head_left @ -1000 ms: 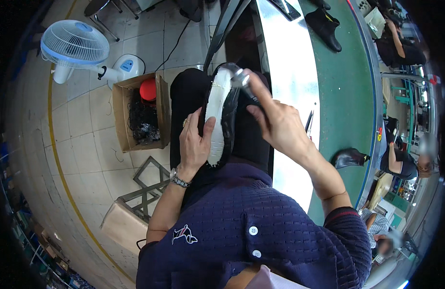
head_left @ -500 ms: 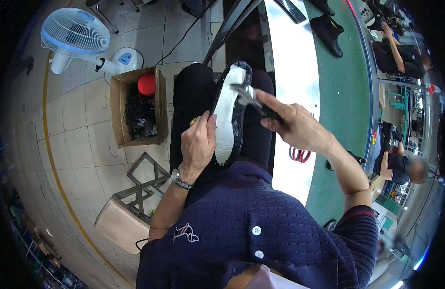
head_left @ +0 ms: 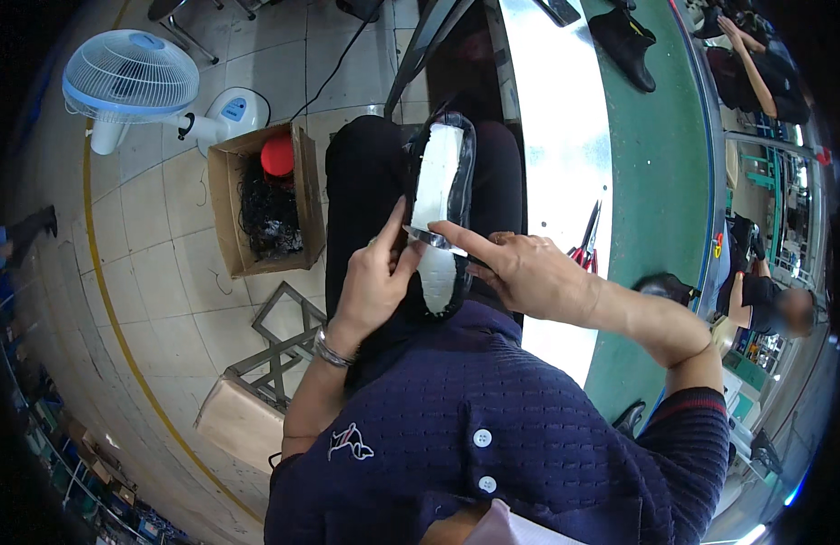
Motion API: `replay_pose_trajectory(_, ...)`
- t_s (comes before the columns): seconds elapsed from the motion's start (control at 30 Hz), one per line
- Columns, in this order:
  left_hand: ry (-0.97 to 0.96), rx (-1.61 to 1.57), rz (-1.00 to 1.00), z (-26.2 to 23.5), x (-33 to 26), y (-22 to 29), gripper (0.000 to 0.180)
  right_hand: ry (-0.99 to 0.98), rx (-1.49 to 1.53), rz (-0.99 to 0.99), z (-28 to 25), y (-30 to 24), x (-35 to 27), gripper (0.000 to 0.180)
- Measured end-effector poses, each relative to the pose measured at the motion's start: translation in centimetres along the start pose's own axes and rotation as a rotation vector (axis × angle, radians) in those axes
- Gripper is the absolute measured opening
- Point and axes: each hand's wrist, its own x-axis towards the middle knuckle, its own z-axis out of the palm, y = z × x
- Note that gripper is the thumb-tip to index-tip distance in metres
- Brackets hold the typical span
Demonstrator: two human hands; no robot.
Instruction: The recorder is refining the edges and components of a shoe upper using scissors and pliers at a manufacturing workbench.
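A black shoe (head_left: pixel 465 173) lies bottom up on my lap, toe away from me, with a white insole board (head_left: pixel 438 173) facing up. My left hand (head_left: pixel 376 280) grips its left edge, forefinger stretched along the side and thumb near the middle. In my right hand (head_left: pixel 538 272) is a hand tool with a shiny curved metal head (head_left: pixel 427 238). That head lies across the middle of the white board, close to my left thumb. My right forefinger extends along the tool; its handle is mostly hidden in my palm.
Red-handled scissors (head_left: pixel 585 250) lie on the shiny metal bench (head_left: pixel 556 136) at my right. Beyond it, a green belt (head_left: pixel 638 154) carries a black boot (head_left: pixel 624 50). A cardboard box (head_left: pixel 222 213) with dark scraps and a fan (head_left: pixel 134 77) stand left. Other people work far right.
My right hand has brought the tool from the upper part of the white board down to its middle. The left forefinger has straightened, and the scissors show more fully.
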Motion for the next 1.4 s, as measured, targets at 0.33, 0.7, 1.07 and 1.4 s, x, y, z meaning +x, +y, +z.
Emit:
replay_pose_trajectory(0.33, -0.323, -1.412, -0.399, 2.8, 5.3, -4.0, 0.061, 0.227, 0.034, -0.111, 3.3, 2.6, -0.8, 0.066)
replay_pose_trajectory(0.7, -0.257, -1.092, -0.375, 2.2, 5.7, -1.9, 0.079, -0.022, -0.155, -0.03, -4.7, 0.1, -2.1, 0.061)
replay_pose_trajectory(1.07, -0.275, -1.156, -0.353, 1.2, 5.6, -0.6, 0.056, 0.408, -0.666, -0.216, -6.6, 2.3, 3.2, 0.063)
replay_pose_trajectory(1.4, -0.313, -1.08, -0.351, 0.6, 5.7, -1.2, 0.062, 0.346, -0.548, -0.195, -4.2, 2.5, 3.2, 0.063)
